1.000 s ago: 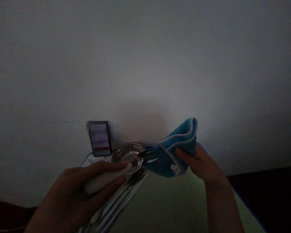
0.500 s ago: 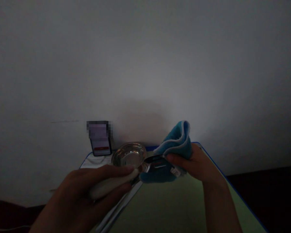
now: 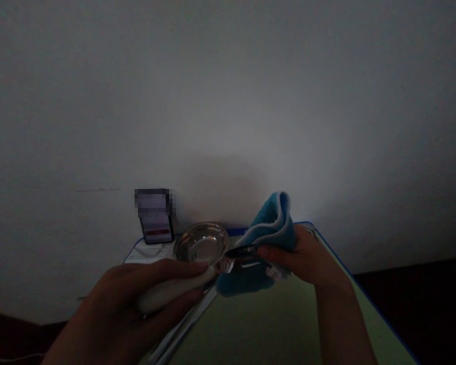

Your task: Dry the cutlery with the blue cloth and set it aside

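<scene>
My left hand is closed round the white handle of a fork, holding it out over the table. The fork's metal head is pinched inside a folded blue cloth, which my right hand grips with thumb and fingers closed. The tines are mostly hidden in the cloth. Both hands hover above the pale green table.
A steel bowl sits just behind the fork. A phone leans against the white wall at the table's back left, on a white paper. Several pieces of cutlery lie under my left hand. The table's blue edge runs along the right.
My right hand has closed the blue cloth over the fork's tines, which showed bare a second ago. The cloth has shifted left and folded tighter. My left hand has barely moved.
</scene>
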### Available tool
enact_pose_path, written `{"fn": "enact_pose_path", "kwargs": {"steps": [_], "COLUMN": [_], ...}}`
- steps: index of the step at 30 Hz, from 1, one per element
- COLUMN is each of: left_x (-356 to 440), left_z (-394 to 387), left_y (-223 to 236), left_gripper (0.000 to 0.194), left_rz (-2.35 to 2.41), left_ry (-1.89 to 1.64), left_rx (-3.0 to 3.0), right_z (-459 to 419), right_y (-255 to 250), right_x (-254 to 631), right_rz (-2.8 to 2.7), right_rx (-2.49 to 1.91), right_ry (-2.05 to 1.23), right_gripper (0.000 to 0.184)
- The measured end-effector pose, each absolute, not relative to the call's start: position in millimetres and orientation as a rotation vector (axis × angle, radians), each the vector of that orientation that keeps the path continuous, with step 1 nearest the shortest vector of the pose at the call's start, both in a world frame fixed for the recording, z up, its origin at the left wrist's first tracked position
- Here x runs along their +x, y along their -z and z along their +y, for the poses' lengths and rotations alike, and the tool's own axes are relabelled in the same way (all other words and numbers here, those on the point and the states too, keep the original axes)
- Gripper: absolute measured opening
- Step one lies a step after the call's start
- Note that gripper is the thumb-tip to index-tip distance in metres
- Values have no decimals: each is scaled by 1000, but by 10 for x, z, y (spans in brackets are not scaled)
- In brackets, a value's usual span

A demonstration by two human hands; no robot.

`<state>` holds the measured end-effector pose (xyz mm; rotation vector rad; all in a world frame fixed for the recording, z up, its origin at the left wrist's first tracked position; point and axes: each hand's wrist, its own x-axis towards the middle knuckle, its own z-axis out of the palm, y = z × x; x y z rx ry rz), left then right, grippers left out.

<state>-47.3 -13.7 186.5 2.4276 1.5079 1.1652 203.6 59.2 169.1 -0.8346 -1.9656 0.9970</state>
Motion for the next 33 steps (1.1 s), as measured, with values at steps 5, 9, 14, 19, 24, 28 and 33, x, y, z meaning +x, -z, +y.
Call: {"fn": "enact_pose_path", "kwargs": {"steps": [5,9,14,19,24,28,33], "left_x": [-494,-505,-485,-496,-518,-530,-551], "left_z": [-127,-130,-141,-165,-154,-142,-164], "left_y": [-1862,-1848,-1844,-1829,-1826,-1834,-1799], "left_gripper": [25,23,21,19,19,21,20], "left_rz": [1500,1486,1528,1624,1621,1558,1638], "left_ry": [-1155,-1168,-1235,-1215,-1233,-1210,-1212], "left_rx": [2464,2484,2472,2400,2410,2469,2426], "right_z": [598,602,598,595,601,609,612], "right_y": [-1669,-1644,-1636,-1628,-1609,-1605,-1596], "right_x": [2039,2038,2040,2034,2041,2050,2052], "right_rz": [-1970,-1945,-1923,-1910,-1924,-1919,-1908], "right_rx": [-807,-807,-800,-730,-731,-727,-728], "right_ry": [-1012,-1044,-1047,-1077,-1084,-1102,-1123], "right_gripper": [14,15,16,15,15,15,15]}}
